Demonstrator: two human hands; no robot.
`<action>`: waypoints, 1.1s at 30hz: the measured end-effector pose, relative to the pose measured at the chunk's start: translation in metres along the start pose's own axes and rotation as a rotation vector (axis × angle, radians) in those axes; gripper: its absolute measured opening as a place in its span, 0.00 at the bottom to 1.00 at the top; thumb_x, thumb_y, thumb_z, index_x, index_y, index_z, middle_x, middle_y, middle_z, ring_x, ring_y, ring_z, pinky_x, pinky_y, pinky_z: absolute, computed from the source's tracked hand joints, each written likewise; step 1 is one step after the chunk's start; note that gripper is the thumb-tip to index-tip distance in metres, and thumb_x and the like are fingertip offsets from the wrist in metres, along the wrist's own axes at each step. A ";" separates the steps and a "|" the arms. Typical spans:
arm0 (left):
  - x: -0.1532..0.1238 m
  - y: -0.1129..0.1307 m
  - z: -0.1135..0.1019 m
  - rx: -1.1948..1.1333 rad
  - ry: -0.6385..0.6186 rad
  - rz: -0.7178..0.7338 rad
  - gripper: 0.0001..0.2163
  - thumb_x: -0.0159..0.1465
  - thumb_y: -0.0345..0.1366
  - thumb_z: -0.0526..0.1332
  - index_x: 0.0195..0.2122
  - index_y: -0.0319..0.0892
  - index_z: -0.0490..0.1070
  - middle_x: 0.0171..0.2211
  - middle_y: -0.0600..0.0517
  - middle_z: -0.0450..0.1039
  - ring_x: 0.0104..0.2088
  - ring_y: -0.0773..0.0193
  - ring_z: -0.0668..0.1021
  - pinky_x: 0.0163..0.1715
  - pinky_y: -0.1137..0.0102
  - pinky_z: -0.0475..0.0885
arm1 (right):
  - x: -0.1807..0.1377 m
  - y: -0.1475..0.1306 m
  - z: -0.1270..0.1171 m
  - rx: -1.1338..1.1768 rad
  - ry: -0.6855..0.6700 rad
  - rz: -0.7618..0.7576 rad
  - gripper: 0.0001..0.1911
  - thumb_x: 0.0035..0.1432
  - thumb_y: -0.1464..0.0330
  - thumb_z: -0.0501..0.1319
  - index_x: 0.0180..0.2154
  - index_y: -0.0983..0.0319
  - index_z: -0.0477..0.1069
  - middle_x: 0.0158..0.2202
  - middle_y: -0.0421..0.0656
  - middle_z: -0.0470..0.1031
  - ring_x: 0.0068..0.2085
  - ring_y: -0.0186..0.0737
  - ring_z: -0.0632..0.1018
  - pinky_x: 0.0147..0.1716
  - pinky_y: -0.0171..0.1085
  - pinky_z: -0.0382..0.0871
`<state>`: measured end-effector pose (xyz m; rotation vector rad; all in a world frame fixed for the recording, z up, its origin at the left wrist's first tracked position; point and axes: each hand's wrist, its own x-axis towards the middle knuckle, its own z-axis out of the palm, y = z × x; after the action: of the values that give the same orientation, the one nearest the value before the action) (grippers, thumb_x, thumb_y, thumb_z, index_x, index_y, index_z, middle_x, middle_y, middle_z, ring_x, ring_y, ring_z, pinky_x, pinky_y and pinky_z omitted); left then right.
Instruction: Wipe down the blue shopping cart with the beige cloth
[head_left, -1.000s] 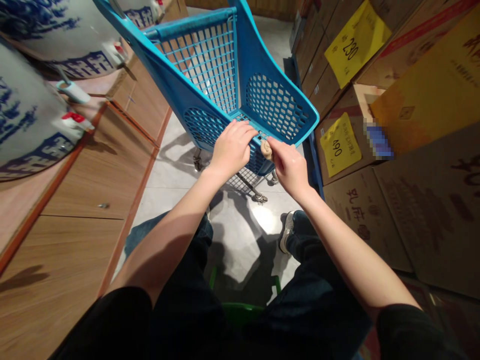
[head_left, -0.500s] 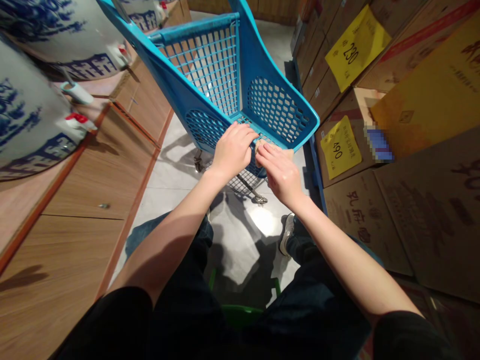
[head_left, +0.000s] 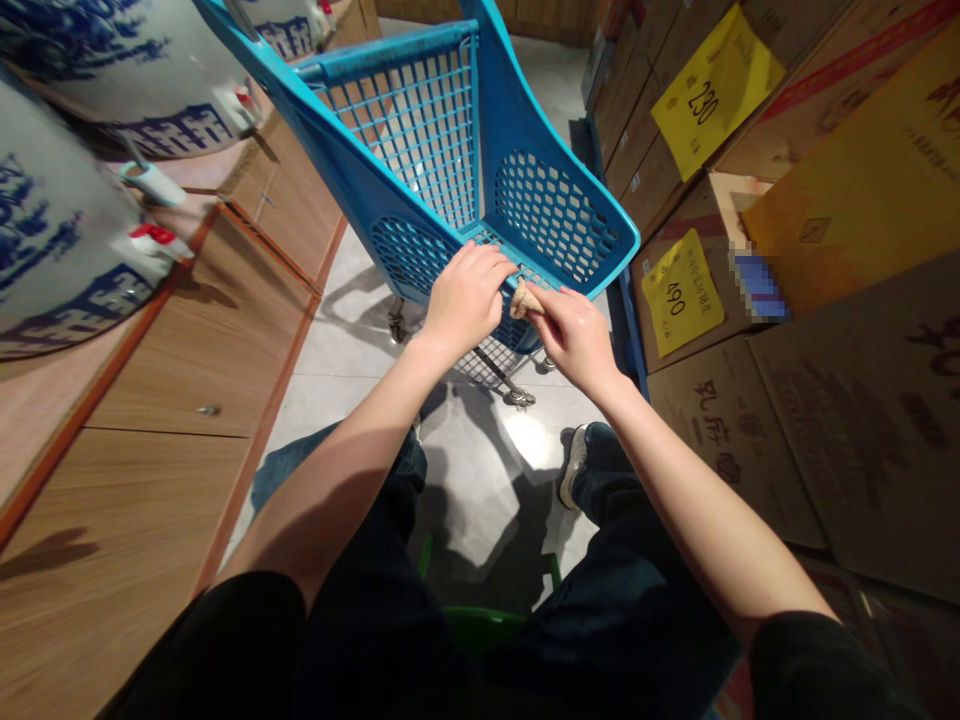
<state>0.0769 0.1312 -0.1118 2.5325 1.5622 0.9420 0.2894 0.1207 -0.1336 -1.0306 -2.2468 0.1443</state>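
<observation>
A blue plastic shopping cart (head_left: pixel 420 215) stands in front of me, its near rim under my hands. My left hand (head_left: pixel 465 300) is closed over that rim, fingers curled onto the top edge. My right hand (head_left: pixel 577 335) pinches a crumpled beige cloth (head_left: pixel 524 299) against the rim, just right of my left hand. Part of the cloth is hidden inside my right fingers.
Blue-and-white jars (head_left: pixel 60 230) with red-handled taps stand on a wooden cabinet (head_left: pixel 165 370) at left. Stacked cardboard boxes (head_left: pixel 720 430) with yellow price signs (head_left: pixel 682 292) line the right. Below my legs is a green stool (head_left: pixel 484 628).
My right hand has shifted slightly right and turned, with its fingers now bunched around the cloth and more of the cloth's end showing. My left hand and the cart have stayed put.
</observation>
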 end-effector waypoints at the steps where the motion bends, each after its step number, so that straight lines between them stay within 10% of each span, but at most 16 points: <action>1: 0.000 0.000 0.000 0.001 -0.002 -0.001 0.23 0.66 0.26 0.53 0.57 0.43 0.80 0.59 0.43 0.82 0.67 0.51 0.77 0.76 0.43 0.64 | 0.000 0.001 -0.002 0.013 -0.006 -0.014 0.21 0.76 0.65 0.55 0.63 0.60 0.77 0.60 0.51 0.84 0.57 0.49 0.85 0.63 0.49 0.76; 22: -0.002 0.003 -0.003 0.005 -0.002 0.013 0.22 0.67 0.26 0.53 0.57 0.43 0.80 0.59 0.44 0.82 0.67 0.50 0.77 0.75 0.44 0.65 | 0.001 0.011 -0.015 0.021 0.145 0.120 0.20 0.70 0.72 0.56 0.57 0.57 0.80 0.56 0.45 0.87 0.53 0.47 0.87 0.54 0.44 0.83; 29: -0.001 0.001 0.000 0.014 0.018 0.000 0.20 0.67 0.26 0.54 0.54 0.42 0.81 0.57 0.43 0.83 0.64 0.50 0.79 0.75 0.45 0.65 | -0.015 -0.017 0.001 -0.008 0.147 -0.197 0.20 0.74 0.67 0.57 0.61 0.58 0.78 0.68 0.52 0.77 0.69 0.50 0.78 0.67 0.50 0.76; 33: -0.001 0.000 0.001 0.025 0.014 0.017 0.22 0.67 0.25 0.54 0.56 0.42 0.81 0.58 0.43 0.82 0.65 0.51 0.78 0.75 0.46 0.65 | -0.010 -0.009 -0.006 0.073 0.117 -0.129 0.17 0.77 0.64 0.56 0.57 0.57 0.80 0.62 0.50 0.82 0.62 0.48 0.83 0.63 0.47 0.80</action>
<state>0.0770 0.1307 -0.1130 2.5652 1.5693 0.9503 0.2925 0.1067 -0.1307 -0.8313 -2.1776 0.1063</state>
